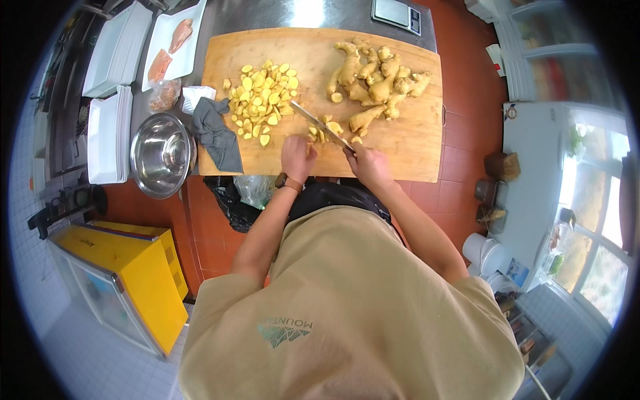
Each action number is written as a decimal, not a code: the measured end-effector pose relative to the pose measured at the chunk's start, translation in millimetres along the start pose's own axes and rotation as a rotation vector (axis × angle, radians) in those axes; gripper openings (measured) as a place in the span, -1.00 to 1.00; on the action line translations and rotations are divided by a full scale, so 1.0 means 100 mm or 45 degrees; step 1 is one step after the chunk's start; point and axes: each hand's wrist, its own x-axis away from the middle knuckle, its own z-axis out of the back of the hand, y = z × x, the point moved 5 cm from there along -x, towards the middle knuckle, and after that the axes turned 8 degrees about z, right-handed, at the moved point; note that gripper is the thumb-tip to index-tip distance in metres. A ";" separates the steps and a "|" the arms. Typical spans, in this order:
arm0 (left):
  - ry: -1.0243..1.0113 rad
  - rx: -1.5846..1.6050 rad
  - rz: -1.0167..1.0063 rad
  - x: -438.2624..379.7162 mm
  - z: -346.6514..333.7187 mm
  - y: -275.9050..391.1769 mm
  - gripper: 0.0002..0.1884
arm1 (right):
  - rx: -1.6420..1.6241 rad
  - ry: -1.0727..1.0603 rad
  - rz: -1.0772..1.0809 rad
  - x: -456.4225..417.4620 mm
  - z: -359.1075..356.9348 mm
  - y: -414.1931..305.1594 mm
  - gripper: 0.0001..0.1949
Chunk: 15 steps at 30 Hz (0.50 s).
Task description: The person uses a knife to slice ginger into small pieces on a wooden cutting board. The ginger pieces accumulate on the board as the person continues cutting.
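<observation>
My right hand (371,164) grips the handle of a kitchen knife (320,124), whose blade slants up and left across a large wooden cutting board (255,42). Just below the blade lie cut ginger pieces (332,128). My left hand (298,156), with a watch on its wrist, rests at the board's near edge, fingers curled beside those pieces. Whether it pinches one is hidden. Sliced ginger (262,95) forms a heap on the board's left half. Whole ginger roots (382,82) are piled on the right, and one loose root (367,118) points towards the knife.
A dark grey cloth (215,130) overlaps the board's left edge. Beside it stand a steel bowl (164,156), stacked white trays (109,135) and a white tray (187,55) of raw meat. A digital scale (396,14) sits at the back right. Below hangs a black bag (227,205).
</observation>
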 end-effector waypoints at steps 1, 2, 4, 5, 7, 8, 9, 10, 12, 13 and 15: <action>-0.067 -0.076 -0.133 0.02 -0.11 0.09 -0.72 | -0.019 0.076 -0.008 0.00 0.12 0.05 -0.72; -0.131 -0.155 -0.268 0.17 -0.18 0.20 -0.70 | -0.005 0.136 -0.009 0.05 0.21 0.06 -0.73; -0.138 -0.251 -0.640 0.09 -0.45 0.45 -0.63 | 0.108 0.237 -0.072 0.17 0.25 0.24 -0.69; -0.095 -0.288 -0.849 0.03 -0.57 0.51 -0.58 | 0.169 0.236 -0.134 0.16 0.28 0.34 -0.66; -0.242 -0.163 -1.075 -0.20 -0.72 0.68 -0.62 | 0.105 0.271 -0.212 0.14 0.43 0.33 -0.61; -0.250 -0.126 -1.135 -0.29 -0.77 0.72 -0.66 | 0.083 0.266 -0.199 0.13 0.50 0.33 -0.59; -0.277 -0.091 -1.184 -0.36 -0.81 0.74 -0.69 | 0.092 0.261 -0.236 0.13 0.53 0.33 -0.58; -0.302 -0.113 -1.213 -0.45 -0.80 0.74 -0.70 | 0.057 0.241 -0.290 0.17 0.56 0.32 -0.57; -0.357 -0.162 -1.263 -0.62 -0.77 0.71 -0.72 | 0.026 0.248 -0.356 0.19 0.58 0.42 -0.56; -0.382 -0.182 -1.236 -0.69 -0.73 0.62 -0.72 | -0.002 0.242 -0.388 0.21 0.59 0.44 -0.55; -0.445 -0.221 -1.169 -0.80 -0.60 0.40 -0.72 | -0.042 0.220 -0.433 0.25 0.56 0.47 -0.53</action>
